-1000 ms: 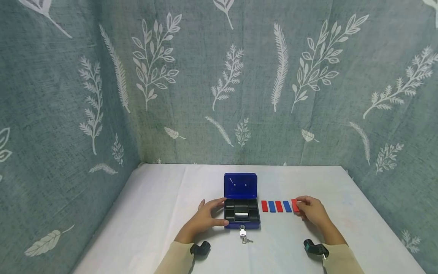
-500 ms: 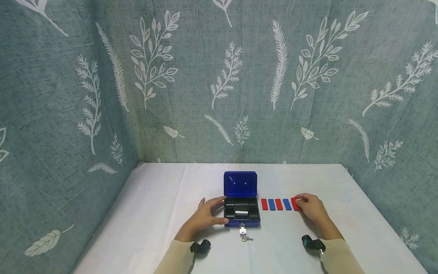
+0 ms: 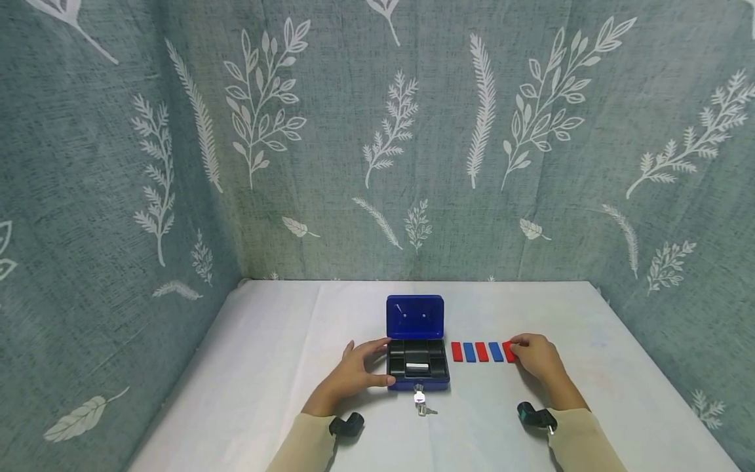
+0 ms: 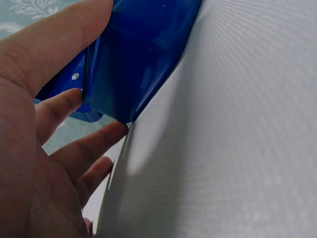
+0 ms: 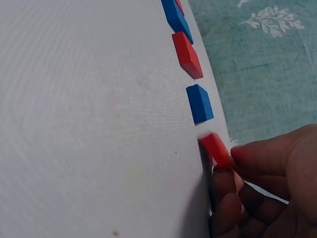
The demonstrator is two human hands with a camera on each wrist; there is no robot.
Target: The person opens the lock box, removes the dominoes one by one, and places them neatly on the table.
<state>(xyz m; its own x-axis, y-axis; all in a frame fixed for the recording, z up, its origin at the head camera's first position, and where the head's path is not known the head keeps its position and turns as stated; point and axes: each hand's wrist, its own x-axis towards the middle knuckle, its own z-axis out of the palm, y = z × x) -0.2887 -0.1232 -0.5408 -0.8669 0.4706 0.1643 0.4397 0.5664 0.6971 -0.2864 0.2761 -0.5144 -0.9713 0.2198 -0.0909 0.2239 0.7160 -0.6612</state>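
Fingers (image 5: 225,198) of the right hand (image 3: 533,357) pinch the rightmost red block (image 3: 508,351) at the end of a row on the white table (image 3: 265,367); the wrist view shows thumb and fingertips closed around it, and it appears slightly tilted off the cloth, though blur makes this uncertain. Compared with a second ago, this hand has shifted only a little, and the block remains in place at the row's end. Beside it, running toward the box, lie a blue block (image 3: 495,352), a red block (image 3: 482,352), a second blue block (image 3: 469,353) and a further red block (image 3: 457,352), unmoved. Nearest the viewer, keys (image 3: 420,401) hang from the lock of the blue cash box (image 3: 417,383). At its left side the left hand (image 3: 352,375) still steadies the box, fingers spread, thumb against the front corner. Behind, the open lid (image 3: 415,316) stands upright as before.
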